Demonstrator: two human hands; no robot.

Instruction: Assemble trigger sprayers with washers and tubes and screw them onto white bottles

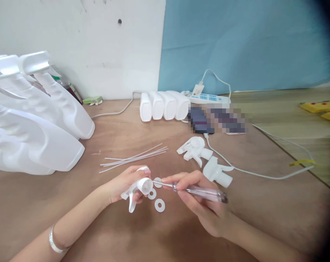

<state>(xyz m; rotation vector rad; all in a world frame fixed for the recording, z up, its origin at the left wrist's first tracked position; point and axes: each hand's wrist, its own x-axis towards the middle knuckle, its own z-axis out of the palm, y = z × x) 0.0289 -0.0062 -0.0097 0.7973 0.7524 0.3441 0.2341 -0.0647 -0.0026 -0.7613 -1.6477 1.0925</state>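
Note:
My left hand [123,183] is closed round a white spray trigger head [139,187], its round cap facing right. My right hand [199,200] grips a screwdriver with a clear handle [205,192]; its metal tip points left and reaches the cap opening. Three white ring washers [159,206] lie on the brown table just under the tip. A bundle of thin white dip tubes [134,157] lies behind my left hand.
Two more trigger heads [195,148] lie behind my right hand. Large white spray bottles [36,123] lie at the left. Small white bottles [165,105], a power strip [208,98] and a white cable [263,176] sit at the back and right.

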